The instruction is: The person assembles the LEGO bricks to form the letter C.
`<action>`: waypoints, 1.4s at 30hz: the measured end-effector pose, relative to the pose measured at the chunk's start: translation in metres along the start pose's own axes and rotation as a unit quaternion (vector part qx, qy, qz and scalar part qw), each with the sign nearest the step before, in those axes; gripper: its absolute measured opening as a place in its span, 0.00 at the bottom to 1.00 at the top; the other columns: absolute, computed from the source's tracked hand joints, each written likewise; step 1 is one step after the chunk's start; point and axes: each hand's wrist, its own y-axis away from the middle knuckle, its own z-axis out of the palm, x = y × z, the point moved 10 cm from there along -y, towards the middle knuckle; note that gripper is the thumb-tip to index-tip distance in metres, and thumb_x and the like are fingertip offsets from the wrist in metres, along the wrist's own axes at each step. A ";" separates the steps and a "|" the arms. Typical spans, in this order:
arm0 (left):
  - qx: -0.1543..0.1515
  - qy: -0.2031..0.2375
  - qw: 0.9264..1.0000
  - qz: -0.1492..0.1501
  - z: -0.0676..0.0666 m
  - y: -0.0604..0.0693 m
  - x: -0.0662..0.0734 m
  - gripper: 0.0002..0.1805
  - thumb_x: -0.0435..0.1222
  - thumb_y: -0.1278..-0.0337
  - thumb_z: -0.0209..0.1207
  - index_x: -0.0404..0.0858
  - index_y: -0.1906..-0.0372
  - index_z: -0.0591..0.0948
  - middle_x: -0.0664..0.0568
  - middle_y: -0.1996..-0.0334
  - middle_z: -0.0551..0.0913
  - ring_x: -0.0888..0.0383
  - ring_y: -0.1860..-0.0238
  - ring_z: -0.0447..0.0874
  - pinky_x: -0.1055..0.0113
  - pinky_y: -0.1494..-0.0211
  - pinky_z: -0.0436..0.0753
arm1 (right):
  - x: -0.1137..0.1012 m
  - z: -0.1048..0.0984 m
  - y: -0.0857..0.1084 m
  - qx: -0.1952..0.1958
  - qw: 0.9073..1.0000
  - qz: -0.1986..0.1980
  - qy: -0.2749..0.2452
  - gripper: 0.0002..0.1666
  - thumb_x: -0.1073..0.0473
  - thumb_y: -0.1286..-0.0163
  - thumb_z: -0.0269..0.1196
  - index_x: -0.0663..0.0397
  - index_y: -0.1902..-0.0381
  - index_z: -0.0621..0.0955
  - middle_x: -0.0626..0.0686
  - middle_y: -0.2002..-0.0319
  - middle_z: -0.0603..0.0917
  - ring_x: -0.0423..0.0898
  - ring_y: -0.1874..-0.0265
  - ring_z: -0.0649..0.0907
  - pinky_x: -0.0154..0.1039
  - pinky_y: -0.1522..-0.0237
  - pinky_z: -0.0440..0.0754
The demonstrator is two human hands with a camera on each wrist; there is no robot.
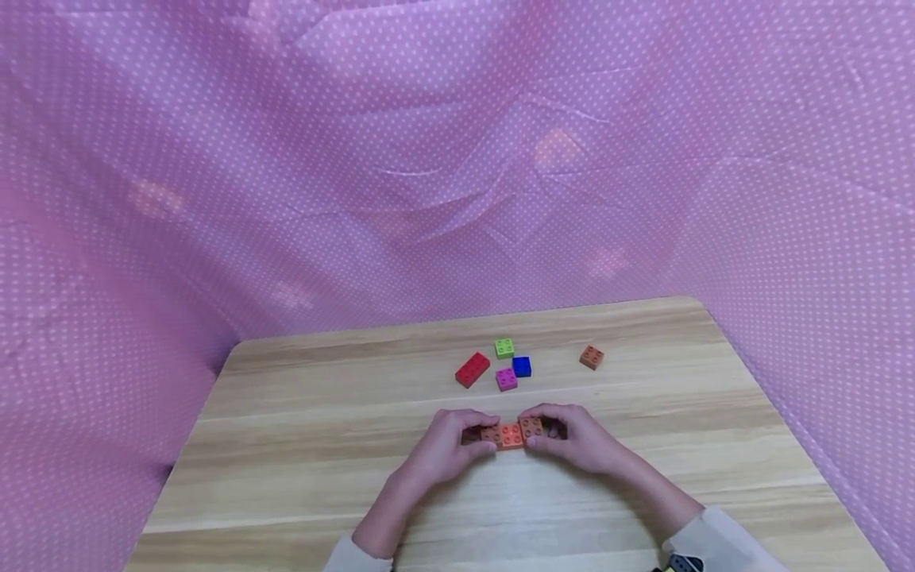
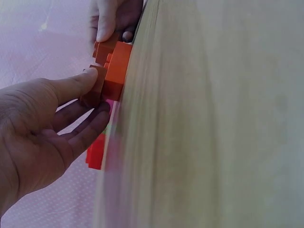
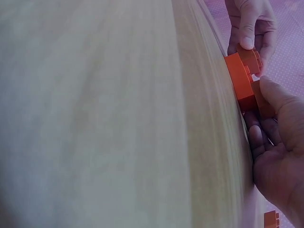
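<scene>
The orange brick [image 1: 511, 435] lies low on the worktop [image 1: 322, 477], between the two hands, with its studs up. Taking it as the clock's centre, with 12 away from the person, the left hand [image 1: 446, 445] comes in from 9 o'clock, its fingers pinching the left brown brick [image 1: 489, 434] at that end. The right hand [image 1: 582, 437] comes from 3 o'clock, its fingers pinching the right brown brick [image 1: 531, 427] at the opposite end. Both brown bricks sit on the orange one's stud side, orange studs showing between them; whether they are pressed fully home I cannot tell.

At 12 o'clock, well apart from the hands, is the pink brick [image 1: 506, 379], with the green brick [image 1: 504, 348] beyond it. The blue brick [image 1: 522, 366] is just beside the pink one, at its 2 o'clock. The red brick [image 1: 472, 369] lies at 11, the far brown brick [image 1: 592, 357] between 1 and 2. Dotted cloth [image 1: 457, 159] hangs behind.
</scene>
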 end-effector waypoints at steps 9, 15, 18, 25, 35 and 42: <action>-0.012 0.005 1.000 -0.020 0.000 -0.002 -0.003 0.24 0.41 0.41 0.75 0.47 0.39 0.87 0.58 0.43 0.88 0.59 0.41 0.85 0.55 0.31 0.81 | 0.000 0.001 0.001 -0.001 1.000 -0.015 -0.004 0.24 0.49 0.29 0.73 0.47 0.38 0.85 0.40 0.52 0.88 0.42 0.58 0.84 0.37 0.53 0.84; -0.015 0.023 0.999 -0.022 0.000 -0.003 -0.003 0.23 0.41 0.41 0.76 0.47 0.41 0.87 0.59 0.45 0.89 0.63 0.45 0.85 0.59 0.34 0.82 | -0.002 -0.001 0.000 0.005 1.000 -0.019 -0.002 0.25 0.49 0.30 0.73 0.47 0.37 0.85 0.40 0.51 0.88 0.43 0.56 0.84 0.39 0.51 0.83; -0.024 0.028 0.999 -0.018 0.001 -0.002 -0.005 0.23 0.43 0.40 0.75 0.48 0.40 0.87 0.61 0.45 0.88 0.65 0.45 0.84 0.61 0.34 0.82 | -0.003 -0.001 0.000 0.003 1.000 -0.017 -0.001 0.25 0.48 0.30 0.73 0.46 0.37 0.85 0.39 0.51 0.88 0.42 0.56 0.84 0.39 0.51 0.83; -0.072 0.049 0.996 0.015 -0.006 -0.017 -0.009 0.23 0.49 0.26 0.63 0.42 0.35 0.83 0.61 0.47 0.88 0.63 0.45 0.85 0.65 0.37 0.84 | -0.003 -0.001 0.000 0.002 1.000 -0.013 0.006 0.25 0.48 0.29 0.72 0.47 0.37 0.85 0.40 0.55 0.87 0.42 0.61 0.83 0.36 0.57 0.83; 0.022 0.020 0.999 0.017 -0.025 -0.067 -0.011 0.23 0.41 0.25 0.65 0.38 0.32 0.79 0.47 0.41 0.85 0.51 0.41 0.84 0.55 0.35 0.84 | 0.000 -0.001 0.001 0.006 1.000 -0.017 0.005 0.26 0.48 0.29 0.72 0.47 0.36 0.84 0.41 0.50 0.88 0.43 0.57 0.83 0.37 0.52 0.83; 0.029 -0.033 0.999 0.013 -0.014 -0.087 -0.005 0.26 0.40 0.31 0.69 0.38 0.32 0.80 0.47 0.38 0.83 0.50 0.37 0.81 0.54 0.31 0.80 | -0.002 0.000 0.000 0.002 1.000 -0.020 0.001 0.26 0.49 0.29 0.72 0.49 0.37 0.84 0.41 0.53 0.88 0.42 0.61 0.83 0.36 0.56 0.84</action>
